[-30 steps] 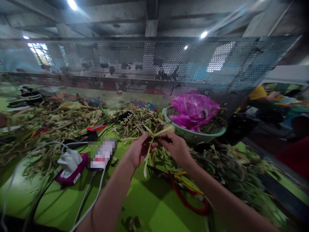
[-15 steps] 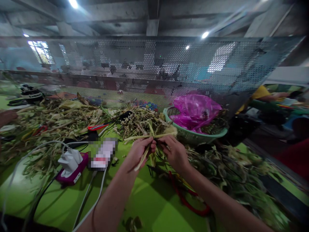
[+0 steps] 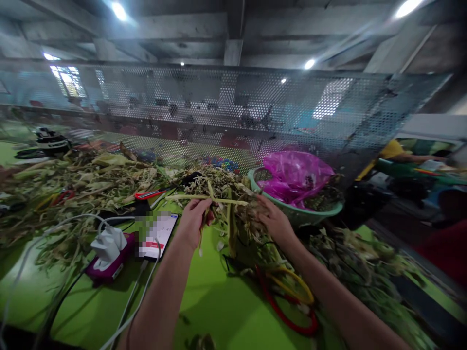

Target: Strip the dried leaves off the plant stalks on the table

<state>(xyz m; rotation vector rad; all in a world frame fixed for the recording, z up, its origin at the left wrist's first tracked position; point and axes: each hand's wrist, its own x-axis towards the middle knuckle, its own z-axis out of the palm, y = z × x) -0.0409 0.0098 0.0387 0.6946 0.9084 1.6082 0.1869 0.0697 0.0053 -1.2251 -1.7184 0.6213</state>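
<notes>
Head cam's showing a red loop (image 3: 308,332) and a yellow loop (image 3: 307,291) lying on the green table (image 3: 215,296), lower right of centre. Purple power strip (image 3: 111,270) is sitting lower left, phone (image 3: 159,236) just beside it. Mid-frame, the left hand (image 3: 193,221) is pinching a pale stalk (image 3: 182,198) in its fingers; the right hand (image 3: 275,222) is touching dried plant stuff (image 3: 251,214), can't tell if it's gripping any. Further back, a pink bag (image 3: 294,172) is resting in a green basket (image 3: 310,214), right of centre, and a perforated panel (image 3: 204,107) is stretching across behind.
</notes>
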